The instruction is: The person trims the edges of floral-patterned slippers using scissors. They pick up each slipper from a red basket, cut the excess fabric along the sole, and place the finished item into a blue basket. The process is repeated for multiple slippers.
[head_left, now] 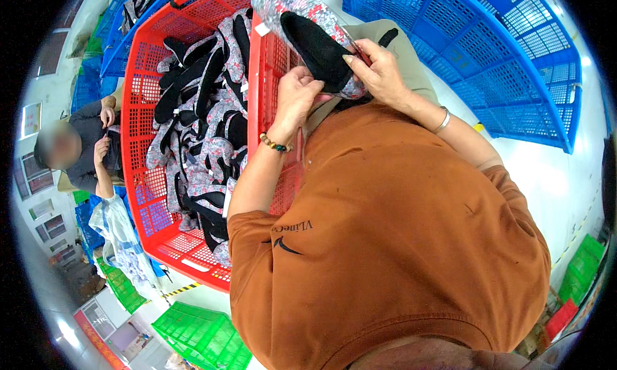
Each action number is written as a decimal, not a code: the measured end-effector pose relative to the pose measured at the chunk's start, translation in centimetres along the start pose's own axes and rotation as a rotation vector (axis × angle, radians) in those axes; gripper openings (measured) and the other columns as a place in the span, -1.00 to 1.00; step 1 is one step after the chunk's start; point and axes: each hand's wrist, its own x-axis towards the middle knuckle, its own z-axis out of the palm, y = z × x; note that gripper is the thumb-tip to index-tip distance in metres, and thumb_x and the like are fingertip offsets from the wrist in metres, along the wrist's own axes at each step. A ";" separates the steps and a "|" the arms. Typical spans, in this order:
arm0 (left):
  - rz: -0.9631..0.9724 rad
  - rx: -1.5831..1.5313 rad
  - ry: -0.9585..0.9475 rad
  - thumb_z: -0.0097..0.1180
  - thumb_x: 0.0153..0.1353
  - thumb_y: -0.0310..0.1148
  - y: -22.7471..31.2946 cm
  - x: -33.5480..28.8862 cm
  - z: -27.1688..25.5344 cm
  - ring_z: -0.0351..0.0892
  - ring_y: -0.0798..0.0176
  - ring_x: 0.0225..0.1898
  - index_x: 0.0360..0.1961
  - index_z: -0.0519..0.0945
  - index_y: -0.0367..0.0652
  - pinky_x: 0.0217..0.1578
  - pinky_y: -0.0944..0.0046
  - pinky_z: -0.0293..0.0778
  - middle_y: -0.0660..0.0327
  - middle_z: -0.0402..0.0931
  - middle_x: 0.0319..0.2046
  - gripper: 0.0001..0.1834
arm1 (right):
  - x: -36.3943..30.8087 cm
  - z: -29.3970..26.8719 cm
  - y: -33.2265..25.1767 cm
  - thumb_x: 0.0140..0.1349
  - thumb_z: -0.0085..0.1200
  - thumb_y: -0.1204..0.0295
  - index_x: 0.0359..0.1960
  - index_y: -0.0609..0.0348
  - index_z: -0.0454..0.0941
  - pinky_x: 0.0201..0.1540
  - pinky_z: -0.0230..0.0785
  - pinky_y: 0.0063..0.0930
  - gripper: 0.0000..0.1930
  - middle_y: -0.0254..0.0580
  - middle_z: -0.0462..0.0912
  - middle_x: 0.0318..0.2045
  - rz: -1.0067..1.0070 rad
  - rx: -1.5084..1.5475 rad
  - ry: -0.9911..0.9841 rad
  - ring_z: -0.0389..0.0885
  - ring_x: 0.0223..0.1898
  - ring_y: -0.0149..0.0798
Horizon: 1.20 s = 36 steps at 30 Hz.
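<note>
A slipper [319, 52] with grey, red-flowered fabric and a black lining is held up in front of my body, close to the red basket's near edge. My left hand [299, 93], with a beaded bracelet at the wrist, pinches the slipper's black edge at its lower end. On the other side my right hand [379, 68], wearing a silver bangle, grips the rim between thumb and fingers. A small dark piece shows beside the right fingers; what it is I cannot tell. Many similar slippers [209, 151] lie heaped in the red basket [143, 138] at my left.
Blue plastic crates [475, 61] stand on the right, beyond my right arm. Green crates [199, 334] sit on the floor at lower left. Past the red basket another person [83, 138] sits with both hands raised, beside a whitish plastic bag [122, 235].
</note>
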 end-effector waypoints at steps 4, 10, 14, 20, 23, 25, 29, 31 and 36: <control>0.160 0.347 0.119 0.12 -0.01 -0.54 0.1 0.7 -0.8 0.47 0.43 -0.56 -0.40 0.44 -0.31 -0.55 0.45 0.44 0.24 0.48 -0.55 -0.87 | -0.5 0.5 -0.2 0.16 -0.01 0.44 -0.26 0.32 0.35 -0.55 0.34 -0.48 -0.80 -0.12 0.50 -0.54 0.114 0.131 -0.025 0.53 -0.61 -0.38; 0.244 0.470 0.063 0.19 -0.06 -0.42 -2.3 2.0 -1.6 0.37 0.50 -0.61 -0.53 0.50 -0.27 -0.58 0.44 0.31 0.31 0.45 -0.64 -0.85 | -0.8 0.7 -0.2 0.16 -0.02 0.49 -0.29 0.32 0.34 -0.58 0.34 -0.54 -0.84 -0.20 0.48 -0.53 0.083 0.158 -0.011 0.51 -0.63 -0.43; 0.279 0.014 0.030 0.05 0.09 -0.54 -0.7 1.4 -2.2 0.37 0.54 -0.54 -0.46 0.46 -0.19 -0.55 0.55 0.30 0.38 0.44 -0.53 -0.96 | -0.3 -0.1 -0.1 0.16 0.00 0.49 -0.34 0.32 0.35 -0.59 0.31 -0.59 -0.85 -0.28 0.45 -0.61 0.097 0.293 0.067 0.51 -0.63 -0.48; 0.255 -0.209 -0.070 0.00 0.13 -0.56 0.3 0.2 -1.6 0.41 0.54 -0.47 -0.38 0.46 -0.22 -0.46 0.55 0.34 0.35 0.46 -0.45 -0.97 | -0.5 -0.8 0.6 0.13 0.03 0.50 -0.41 0.28 0.35 -0.59 0.32 -0.62 -0.87 -0.34 0.45 -0.59 0.130 0.392 0.077 0.52 -0.61 -0.49; 0.261 -0.203 -0.095 -0.02 0.13 -0.57 0.8 -0.3 -1.4 0.42 0.53 -0.44 -0.34 0.47 -0.24 -0.42 0.54 0.35 0.33 0.48 -0.41 -0.93 | -0.5 -1.1 0.7 0.12 0.03 0.51 -0.43 0.26 0.34 -0.57 0.33 -0.63 -0.88 -0.37 0.44 -0.58 0.174 0.464 0.058 0.52 -0.61 -0.48; 0.269 -0.209 -0.098 -0.03 0.13 -0.58 1.1 -0.6 -1.1 0.44 0.50 -0.40 -0.30 0.47 -0.27 -0.36 0.51 0.38 0.30 0.50 -0.37 -0.90 | -0.6 -1.2 0.8 0.11 0.03 0.53 -0.44 0.24 0.34 -0.54 0.35 -0.63 -0.89 -0.38 0.44 -0.56 0.219 0.522 0.021 0.52 -0.59 -0.47; 0.433 -0.155 -0.036 -0.06 0.14 -0.59 1.2 -1.2 -0.2 0.46 0.43 -0.28 -0.28 0.46 -0.32 -0.19 0.44 0.38 0.21 0.50 -0.27 -0.88 | -0.5 -1.3 1.3 0.08 0.04 0.56 -0.44 0.22 0.34 -0.47 0.36 -0.63 -0.89 -0.40 0.43 -0.53 0.214 0.640 0.000 0.51 -0.54 -0.47; 0.493 -0.133 -0.012 -0.08 0.15 -0.59 1.2 -1.5 0.0 0.45 0.40 -0.22 -0.29 0.46 -0.33 -0.13 0.41 0.37 0.16 0.49 -0.22 -0.89 | -0.3 -1.4 0.4 0.06 0.04 0.57 -0.45 0.21 0.34 -0.44 0.35 -0.63 -0.89 -0.42 0.41 -0.53 0.222 0.641 -0.014 0.49 -0.52 -0.49; 0.591 0.063 -0.003 -0.05 0.13 -0.59 1.7 -2.1 0.0 0.41 0.39 -0.19 -0.32 0.44 -0.30 -0.13 0.40 0.35 0.15 0.43 -0.16 -0.92 | -0.5 -1.5 1.1 0.06 0.06 0.55 -0.43 0.22 0.37 -0.44 0.28 -0.69 -0.89 -0.48 0.36 -0.56 0.120 0.512 -0.017 0.37 -0.50 -0.60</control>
